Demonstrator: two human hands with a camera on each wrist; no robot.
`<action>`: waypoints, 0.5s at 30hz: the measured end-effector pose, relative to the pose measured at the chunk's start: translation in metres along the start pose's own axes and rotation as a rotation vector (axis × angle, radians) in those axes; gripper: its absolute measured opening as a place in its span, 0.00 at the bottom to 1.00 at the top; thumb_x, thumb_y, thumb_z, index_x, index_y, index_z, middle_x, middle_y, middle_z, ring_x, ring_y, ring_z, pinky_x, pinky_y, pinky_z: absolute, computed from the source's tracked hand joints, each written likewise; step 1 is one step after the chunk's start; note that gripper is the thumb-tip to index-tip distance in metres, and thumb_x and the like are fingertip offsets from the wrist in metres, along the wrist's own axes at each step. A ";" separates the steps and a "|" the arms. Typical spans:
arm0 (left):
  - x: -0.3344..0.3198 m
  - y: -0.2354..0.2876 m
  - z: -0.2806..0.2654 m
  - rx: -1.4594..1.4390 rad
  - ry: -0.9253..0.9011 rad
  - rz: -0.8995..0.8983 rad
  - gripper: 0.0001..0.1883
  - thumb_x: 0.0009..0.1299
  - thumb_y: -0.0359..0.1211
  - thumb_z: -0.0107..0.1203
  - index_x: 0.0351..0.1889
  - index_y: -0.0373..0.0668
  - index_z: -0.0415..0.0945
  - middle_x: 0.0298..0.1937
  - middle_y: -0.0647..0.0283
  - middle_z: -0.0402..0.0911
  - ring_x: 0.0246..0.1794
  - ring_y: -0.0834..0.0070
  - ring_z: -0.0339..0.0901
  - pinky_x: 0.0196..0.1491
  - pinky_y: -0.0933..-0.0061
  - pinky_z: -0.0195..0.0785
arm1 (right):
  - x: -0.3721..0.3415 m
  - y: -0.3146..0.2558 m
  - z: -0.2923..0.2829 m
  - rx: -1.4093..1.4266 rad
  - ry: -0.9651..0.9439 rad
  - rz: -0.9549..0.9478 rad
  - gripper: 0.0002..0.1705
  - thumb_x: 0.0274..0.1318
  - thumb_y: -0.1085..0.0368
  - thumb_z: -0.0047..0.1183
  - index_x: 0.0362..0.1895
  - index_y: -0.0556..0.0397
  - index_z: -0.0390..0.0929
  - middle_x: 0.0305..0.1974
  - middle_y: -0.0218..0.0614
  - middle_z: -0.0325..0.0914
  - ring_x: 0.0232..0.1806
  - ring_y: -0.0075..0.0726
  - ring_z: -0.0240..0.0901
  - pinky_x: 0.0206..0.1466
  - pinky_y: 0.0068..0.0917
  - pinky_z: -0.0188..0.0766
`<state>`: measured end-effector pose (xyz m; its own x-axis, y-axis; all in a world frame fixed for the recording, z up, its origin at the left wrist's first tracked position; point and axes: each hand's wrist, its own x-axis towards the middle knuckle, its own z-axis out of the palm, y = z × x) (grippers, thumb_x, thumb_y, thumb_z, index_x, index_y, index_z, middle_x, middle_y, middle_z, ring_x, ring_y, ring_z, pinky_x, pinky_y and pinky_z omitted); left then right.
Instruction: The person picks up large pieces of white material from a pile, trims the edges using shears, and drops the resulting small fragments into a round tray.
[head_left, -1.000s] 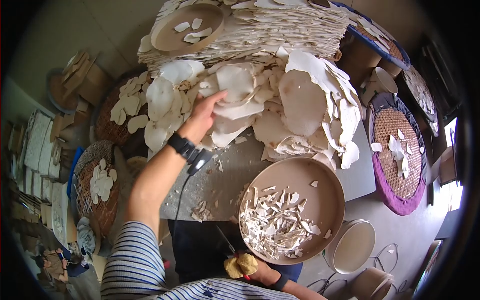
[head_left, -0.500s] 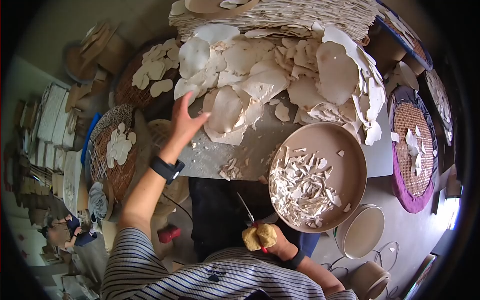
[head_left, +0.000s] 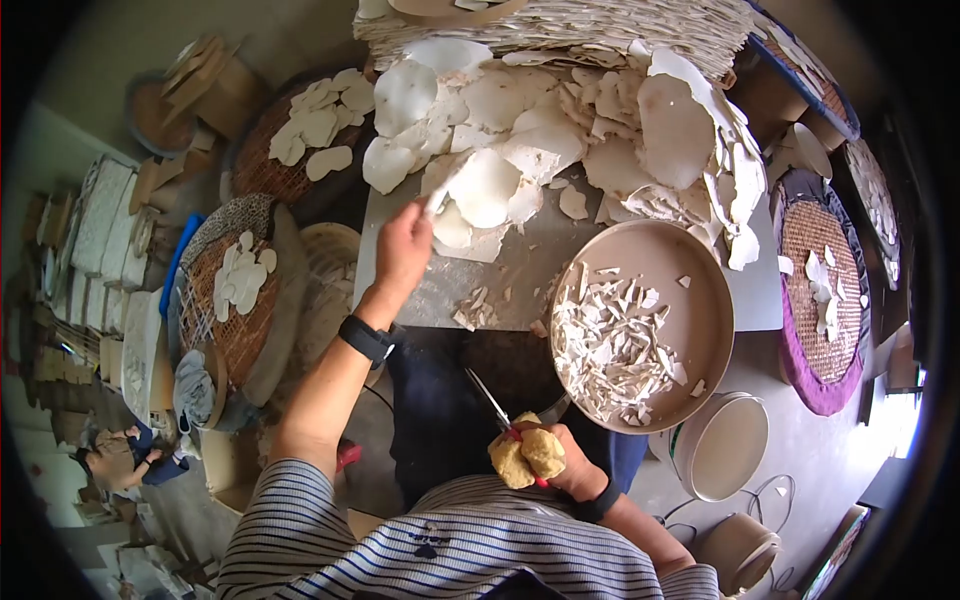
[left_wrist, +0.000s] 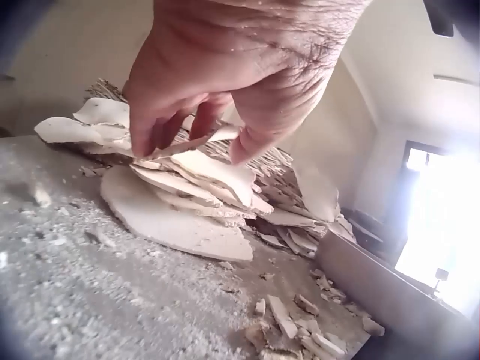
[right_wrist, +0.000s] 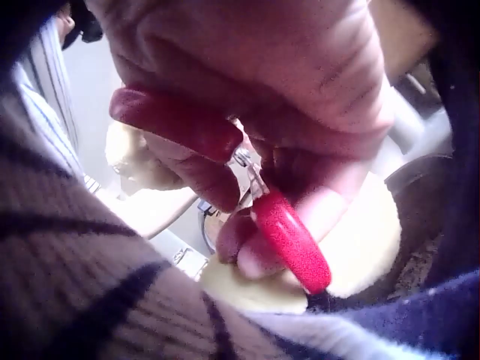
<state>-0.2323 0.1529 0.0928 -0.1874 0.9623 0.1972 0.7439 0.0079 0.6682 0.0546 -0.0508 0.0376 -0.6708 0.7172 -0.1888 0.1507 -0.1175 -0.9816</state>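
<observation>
My left hand (head_left: 404, 250) pinches the edge of a thin white piece (head_left: 437, 195) at the left of the heap; in the left wrist view the fingers and thumb of the hand (left_wrist: 232, 82) hold a flat piece (left_wrist: 214, 139) above a small stack (left_wrist: 180, 217). Near my lap, my right hand (head_left: 572, 465) grips scissors (head_left: 487, 395) with red handles (right_wrist: 292, 240), blades partly apart. Yellow padding (head_left: 527, 455) is around the handles or fingers; which cannot be told. A round tray (head_left: 700, 330) of narrow white scraps (head_left: 610, 345) stands at the table's front edge.
A heap of white pieces (head_left: 680, 130) covers the back of the grey table (head_left: 520, 290), a tall stack (head_left: 600, 25) behind it. A white bucket (head_left: 722, 450) stands below the tray. Woven trays with pieces stand left (head_left: 215, 320) and right (head_left: 815, 260). Another person (head_left: 125, 460) is at far left.
My left hand has gone from the heap to the small stack at its left and now pinches a piece. My right hand still grips the scissors. The head view has shifted.
</observation>
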 end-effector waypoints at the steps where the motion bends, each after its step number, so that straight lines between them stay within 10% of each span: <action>1: -0.001 -0.014 -0.007 -0.145 0.027 -0.006 0.12 0.67 0.31 0.49 0.46 0.35 0.71 0.36 0.54 0.81 0.35 0.62 0.80 0.37 0.68 0.73 | 0.002 0.002 0.000 0.004 0.008 -0.082 0.24 0.39 0.67 0.62 0.45 0.56 0.74 0.38 0.42 0.77 0.38 0.41 0.75 0.44 0.28 0.70; 5: -0.034 -0.005 -0.042 -1.053 -0.098 -0.338 0.13 0.69 0.30 0.49 0.50 0.36 0.68 0.38 0.56 0.81 0.37 0.66 0.81 0.34 0.74 0.75 | 0.014 0.010 -0.002 0.230 0.023 -0.250 0.22 0.38 0.63 0.66 0.39 0.55 0.74 0.39 0.37 0.75 0.39 0.35 0.74 0.42 0.29 0.71; 7: -0.059 0.003 -0.046 -1.124 -0.180 -0.396 0.15 0.68 0.29 0.50 0.51 0.37 0.66 0.40 0.55 0.80 0.37 0.64 0.81 0.33 0.75 0.76 | 0.019 0.017 -0.002 0.762 0.042 -0.052 0.24 0.40 0.61 0.67 0.42 0.54 0.73 0.43 0.35 0.74 0.44 0.31 0.73 0.45 0.28 0.71; 9: -0.086 0.016 -0.046 -1.176 -0.257 -0.456 0.16 0.66 0.27 0.51 0.52 0.37 0.65 0.44 0.54 0.78 0.37 0.64 0.81 0.32 0.76 0.77 | 0.020 -0.002 -0.001 0.879 0.078 -0.315 0.26 0.48 0.61 0.63 0.51 0.54 0.68 0.48 0.38 0.72 0.50 0.31 0.71 0.52 0.27 0.70; 15: -0.153 0.045 -0.023 -1.046 -0.237 -0.480 0.18 0.65 0.26 0.53 0.53 0.37 0.65 0.42 0.58 0.79 0.36 0.73 0.79 0.32 0.76 0.77 | 0.040 0.021 0.000 0.036 0.146 -0.185 0.25 0.53 0.57 0.47 0.56 0.48 0.68 0.55 0.39 0.68 0.60 0.44 0.61 0.67 0.42 0.51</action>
<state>-0.1849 -0.0005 0.1092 -0.0993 0.9489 -0.2995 -0.2806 0.2621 0.9233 0.0306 -0.0244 0.0091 -0.5721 0.8202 -0.0018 0.0069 0.0026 -1.0000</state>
